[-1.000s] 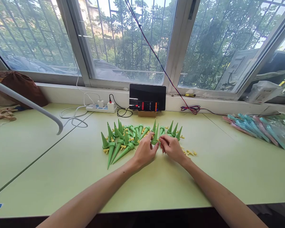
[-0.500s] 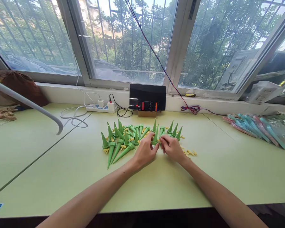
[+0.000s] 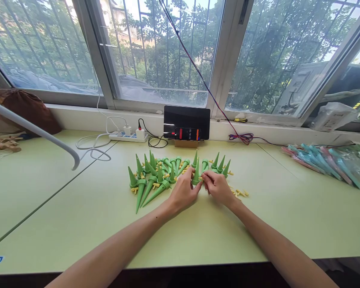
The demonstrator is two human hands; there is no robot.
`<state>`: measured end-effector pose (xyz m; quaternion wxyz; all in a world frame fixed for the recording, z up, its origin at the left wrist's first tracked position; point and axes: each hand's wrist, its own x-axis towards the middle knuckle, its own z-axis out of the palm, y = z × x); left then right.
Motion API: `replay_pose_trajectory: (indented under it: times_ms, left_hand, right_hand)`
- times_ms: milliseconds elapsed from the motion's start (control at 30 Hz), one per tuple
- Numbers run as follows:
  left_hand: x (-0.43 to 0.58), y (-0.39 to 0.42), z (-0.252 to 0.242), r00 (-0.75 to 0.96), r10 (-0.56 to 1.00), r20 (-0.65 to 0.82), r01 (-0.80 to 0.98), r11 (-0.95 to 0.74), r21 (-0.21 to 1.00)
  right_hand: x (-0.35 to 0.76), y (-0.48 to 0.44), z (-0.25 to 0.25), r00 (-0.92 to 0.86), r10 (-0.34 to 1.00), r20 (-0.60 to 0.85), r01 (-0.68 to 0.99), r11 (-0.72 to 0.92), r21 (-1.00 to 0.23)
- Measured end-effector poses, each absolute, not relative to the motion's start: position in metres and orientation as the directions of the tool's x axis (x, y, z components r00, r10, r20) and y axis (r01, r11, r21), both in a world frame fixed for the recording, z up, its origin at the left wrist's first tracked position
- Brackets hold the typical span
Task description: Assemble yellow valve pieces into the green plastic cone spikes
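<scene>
- Green cone standing point-up at the middle of the table, right at the near edge of the pile, and both hands are on it.
- Left hand comes in from the left, fingers curled and closed round the cone's lower collar, thumb side tucked against it.
- Right hand meets it from the other side, thumb and forefinger pressed together on a small yellow piece held right against the cone's base; the other fingers are folded under.
- Behind and to the left, the heap of green cones lies every which way, some upright, some flat with tips towards the camera.
- More upright cones stand just behind the right hand.
- Loose yellow pieces are scattered on the table just right of the right wrist.
- Further back, a phone leans against a black screen under the window.
- White power strip sits left of that, cables looping off it.
- Far right, a stack of blue and pink packets; far left, a brown bag.
</scene>
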<state>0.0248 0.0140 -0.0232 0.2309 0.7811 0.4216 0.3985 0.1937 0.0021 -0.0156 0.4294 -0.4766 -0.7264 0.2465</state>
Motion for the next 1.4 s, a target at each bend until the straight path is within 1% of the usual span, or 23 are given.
replay_pose_trajectory:
  times_ms: [533,1400]
  left_hand:
    - [0.0242,0.0147,-0.0253,0.329,0.85,0.412,0.486,-0.527,0.697]
    - [0.0237,0.0132,-0.021,0.343,0.856,0.387,0.462,-0.513,0.723]
  right_hand:
    - [0.1955,0.0061,-0.0195,-0.158,0.881,0.446,0.535,0.456,-0.712]
    - [0.1963,0.0048,-0.0184,-0.159,0.891,0.425,0.548,0.438,-0.713]
